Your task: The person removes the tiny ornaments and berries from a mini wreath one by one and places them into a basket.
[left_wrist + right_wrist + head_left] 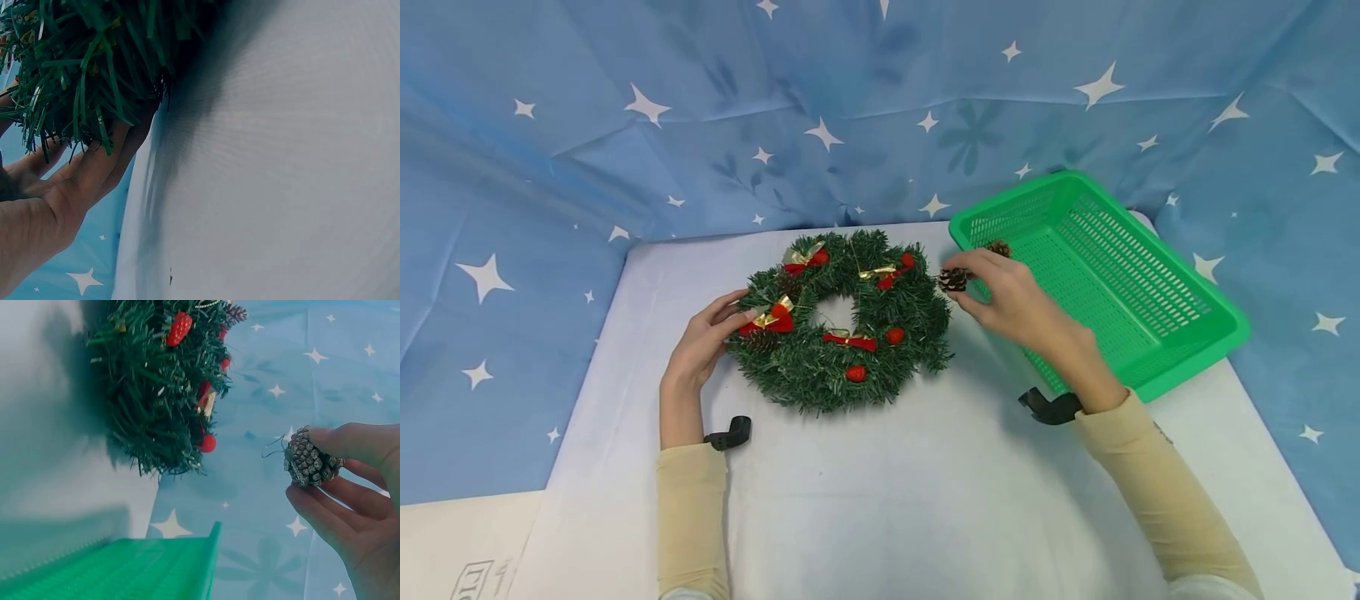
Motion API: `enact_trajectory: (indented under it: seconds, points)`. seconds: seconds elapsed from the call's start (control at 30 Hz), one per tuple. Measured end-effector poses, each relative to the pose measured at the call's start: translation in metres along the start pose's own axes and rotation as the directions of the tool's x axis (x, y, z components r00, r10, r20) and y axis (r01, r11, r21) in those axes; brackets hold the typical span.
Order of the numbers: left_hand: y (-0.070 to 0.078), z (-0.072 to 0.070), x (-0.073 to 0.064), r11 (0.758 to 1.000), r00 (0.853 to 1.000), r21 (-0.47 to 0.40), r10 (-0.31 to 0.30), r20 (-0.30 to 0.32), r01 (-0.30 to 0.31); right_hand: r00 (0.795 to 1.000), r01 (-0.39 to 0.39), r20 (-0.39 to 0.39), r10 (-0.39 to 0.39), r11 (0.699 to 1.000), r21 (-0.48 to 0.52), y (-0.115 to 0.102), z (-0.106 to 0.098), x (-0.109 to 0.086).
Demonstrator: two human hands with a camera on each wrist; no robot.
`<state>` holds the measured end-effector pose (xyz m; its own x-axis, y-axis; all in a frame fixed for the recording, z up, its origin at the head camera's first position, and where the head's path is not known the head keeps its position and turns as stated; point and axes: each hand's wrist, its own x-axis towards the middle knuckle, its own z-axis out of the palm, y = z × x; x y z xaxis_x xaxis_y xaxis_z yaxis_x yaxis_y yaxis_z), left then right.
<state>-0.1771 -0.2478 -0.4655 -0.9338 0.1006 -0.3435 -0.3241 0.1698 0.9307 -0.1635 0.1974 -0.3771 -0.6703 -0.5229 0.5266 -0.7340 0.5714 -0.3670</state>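
Observation:
A green artificial wreath (820,367) with red and gold bows, red berries and pine cones lies on the white table. At its left side my left hand (696,342) grips the rim, thumb on top by a bow and fingers beneath the greenery, as the left wrist view shows. My right hand (1015,296) pinches a loose pine cone (306,459) between thumb and fingers, just off the wreath's right edge. A thin wire (273,449) sticks out from the cone's end.
On the right stands a green plastic basket (1187,371), tilted in view, with another pine cone (999,248) at its left side. Blue star-printed cloth (865,125) hangs behind the table. A cardboard piece (467,542) lies at the lower left.

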Motion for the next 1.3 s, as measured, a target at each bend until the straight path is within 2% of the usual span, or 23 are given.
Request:
enact_trajectory:
  seconds: [0.3,0.67,0.83,1.0,1.3]
  points:
    - [-0.001,-0.001,0.001,1.0,1.0,0.006,0.003,0.003,-0.003,0.998,-0.037,0.052,0.037,0.999,-0.001,0.009,-0.015,0.0]
    - [0.0,-0.001,0.001,1.0,1.0,0.002,-0.001,0.006,0.001,0.998,-0.042,0.052,0.042,0.999,-0.003,0.022,-0.028,0.001]
    - [0.0,-0.001,0.001,1.0,1.0,0.004,0.002,0.005,-0.002,0.992,-0.109,0.068,0.109,0.994,0.0,0.031,-0.034,0.001]
    - [-0.001,0.0,0.0,1.0,1.0,0.003,0.003,0.007,-0.003,0.979,-0.187,0.088,0.185,0.982,0.021,0.04,-0.038,0.0]
    - [0.0,0.0,0.0,1.0,1.0,0.006,0.005,0.006,-0.005,0.952,-0.28,0.134,0.276,0.96,0.011,0.056,-0.042,0.0]
